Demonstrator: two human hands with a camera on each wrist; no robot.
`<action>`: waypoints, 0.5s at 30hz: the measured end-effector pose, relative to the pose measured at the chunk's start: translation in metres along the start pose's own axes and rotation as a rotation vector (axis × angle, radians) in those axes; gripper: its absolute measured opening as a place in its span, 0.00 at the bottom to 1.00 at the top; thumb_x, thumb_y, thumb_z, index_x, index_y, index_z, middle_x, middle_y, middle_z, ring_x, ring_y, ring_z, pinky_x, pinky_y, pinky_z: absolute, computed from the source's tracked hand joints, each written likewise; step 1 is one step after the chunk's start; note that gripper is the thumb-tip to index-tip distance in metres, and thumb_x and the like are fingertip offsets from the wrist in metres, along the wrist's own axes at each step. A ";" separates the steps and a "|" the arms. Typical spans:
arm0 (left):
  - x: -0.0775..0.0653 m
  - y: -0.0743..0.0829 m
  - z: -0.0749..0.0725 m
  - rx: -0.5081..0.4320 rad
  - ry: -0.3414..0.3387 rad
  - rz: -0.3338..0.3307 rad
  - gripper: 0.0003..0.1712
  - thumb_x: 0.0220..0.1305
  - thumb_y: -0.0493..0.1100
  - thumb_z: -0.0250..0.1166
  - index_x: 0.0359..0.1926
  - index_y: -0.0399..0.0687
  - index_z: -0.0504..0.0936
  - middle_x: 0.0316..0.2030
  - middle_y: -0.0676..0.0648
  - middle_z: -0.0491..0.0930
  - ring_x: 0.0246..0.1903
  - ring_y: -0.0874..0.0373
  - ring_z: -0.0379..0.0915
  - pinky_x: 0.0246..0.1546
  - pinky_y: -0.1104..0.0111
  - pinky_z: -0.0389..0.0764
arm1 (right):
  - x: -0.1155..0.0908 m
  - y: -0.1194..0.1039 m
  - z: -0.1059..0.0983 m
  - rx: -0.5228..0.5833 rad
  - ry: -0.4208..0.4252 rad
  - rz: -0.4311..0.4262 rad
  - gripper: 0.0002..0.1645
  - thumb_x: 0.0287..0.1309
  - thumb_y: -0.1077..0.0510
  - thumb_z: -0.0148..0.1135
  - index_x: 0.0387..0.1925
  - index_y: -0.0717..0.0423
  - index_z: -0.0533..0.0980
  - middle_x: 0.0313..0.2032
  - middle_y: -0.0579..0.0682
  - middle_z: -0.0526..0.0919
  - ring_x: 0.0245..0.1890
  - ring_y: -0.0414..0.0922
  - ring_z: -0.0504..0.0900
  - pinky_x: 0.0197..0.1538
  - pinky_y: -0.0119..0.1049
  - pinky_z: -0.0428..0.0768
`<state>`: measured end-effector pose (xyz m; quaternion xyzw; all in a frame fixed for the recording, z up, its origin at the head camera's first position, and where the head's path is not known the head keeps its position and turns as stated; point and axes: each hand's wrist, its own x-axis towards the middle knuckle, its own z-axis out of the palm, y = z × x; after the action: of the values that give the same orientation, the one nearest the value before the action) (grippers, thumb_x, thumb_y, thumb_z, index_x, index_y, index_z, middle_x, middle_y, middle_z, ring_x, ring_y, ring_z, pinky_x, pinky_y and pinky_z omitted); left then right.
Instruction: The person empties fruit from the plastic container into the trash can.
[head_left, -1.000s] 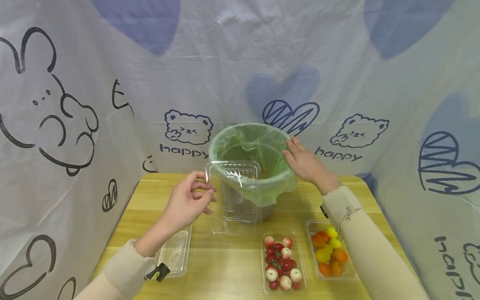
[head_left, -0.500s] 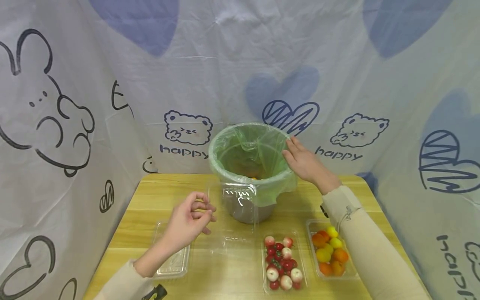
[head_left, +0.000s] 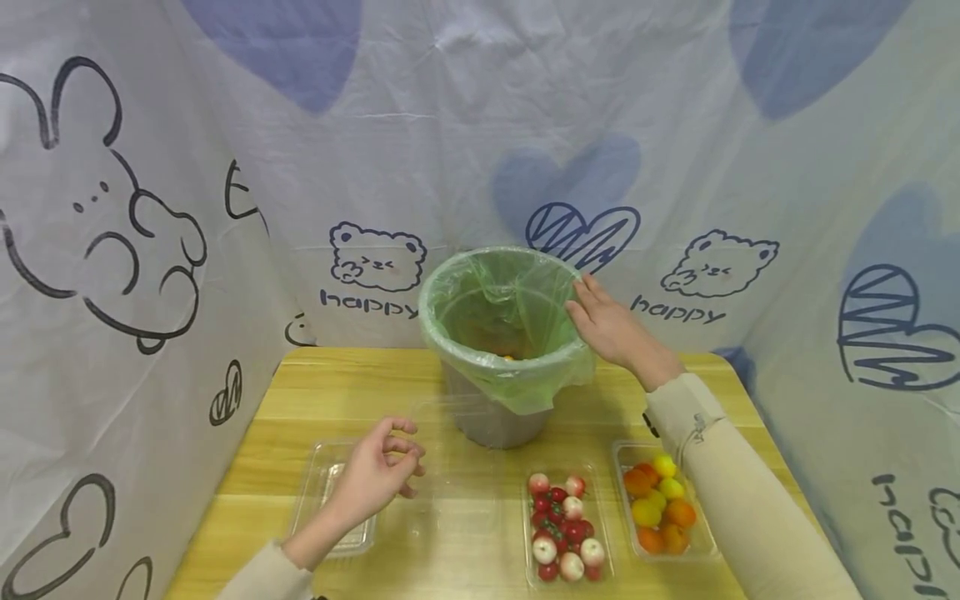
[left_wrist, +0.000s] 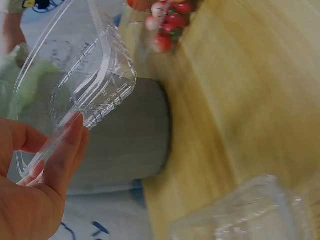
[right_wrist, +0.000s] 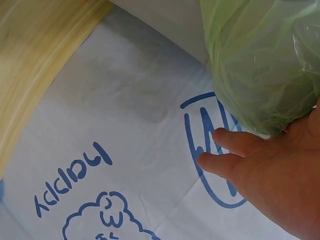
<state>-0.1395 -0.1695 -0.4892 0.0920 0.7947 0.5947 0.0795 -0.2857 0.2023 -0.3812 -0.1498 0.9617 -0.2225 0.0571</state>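
In the head view my left hand (head_left: 378, 471) pinches the edge of a clear plastic container (left_wrist: 95, 75) that stands out better in the left wrist view. It hangs in the air in front of a grey bin (head_left: 502, 423), tilted. A green bag (head_left: 525, 385) lines that bin and folds over its rim. Something small and orange (head_left: 508, 357) shows inside. My right hand (head_left: 611, 325) rests against the bin's right rim with straight fingers; the right wrist view shows the hand (right_wrist: 285, 170) touching the green bag.
Another clear container (head_left: 318, 458) lies on the wooden table (head_left: 262, 475) at the left, partly behind my left forearm. Small red and whitish fruits (head_left: 558, 525) fill a clear tray front right. Orange and yellow fruits (head_left: 660, 508) lie in one beside it. Printed cloth (head_left: 465, 125) surrounds the table.
My left hand has moved down, carrying the clear container from in front of the bin's rim to lower over the table. The right hand has stayed against the rim.
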 end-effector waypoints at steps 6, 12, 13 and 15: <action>0.002 -0.019 0.000 0.029 0.024 -0.043 0.22 0.69 0.28 0.61 0.63 0.34 0.72 0.44 0.35 0.86 0.30 0.56 0.86 0.25 0.63 0.91 | 0.000 0.000 -0.001 0.003 -0.003 0.003 0.43 0.83 0.37 0.24 0.84 0.60 0.39 0.85 0.57 0.31 0.85 0.60 0.36 0.87 0.58 0.42; 0.003 -0.038 0.004 0.045 0.012 -0.055 0.21 0.69 0.28 0.62 0.61 0.32 0.72 0.41 0.36 0.87 0.24 0.58 0.83 0.23 0.66 0.90 | 0.001 0.001 -0.001 -0.007 -0.005 -0.002 0.43 0.84 0.37 0.24 0.84 0.60 0.39 0.85 0.57 0.32 0.85 0.60 0.35 0.87 0.58 0.41; 0.003 -0.041 0.006 0.053 0.011 -0.057 0.21 0.69 0.29 0.63 0.60 0.32 0.73 0.40 0.37 0.87 0.22 0.59 0.82 0.22 0.66 0.90 | 0.001 0.001 -0.001 -0.008 -0.005 -0.003 0.43 0.84 0.37 0.24 0.84 0.60 0.39 0.85 0.57 0.32 0.85 0.60 0.35 0.87 0.58 0.41; 0.002 -0.045 0.010 0.064 0.012 -0.069 0.20 0.68 0.29 0.64 0.59 0.32 0.74 0.36 0.40 0.88 0.18 0.59 0.79 0.20 0.64 0.89 | 0.001 0.001 -0.001 -0.008 -0.004 -0.004 0.43 0.84 0.37 0.24 0.84 0.61 0.39 0.85 0.57 0.32 0.85 0.60 0.35 0.87 0.58 0.41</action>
<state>-0.1413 -0.1722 -0.5355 0.0634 0.8164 0.5666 0.0921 -0.2871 0.2029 -0.3810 -0.1525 0.9621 -0.2183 0.0579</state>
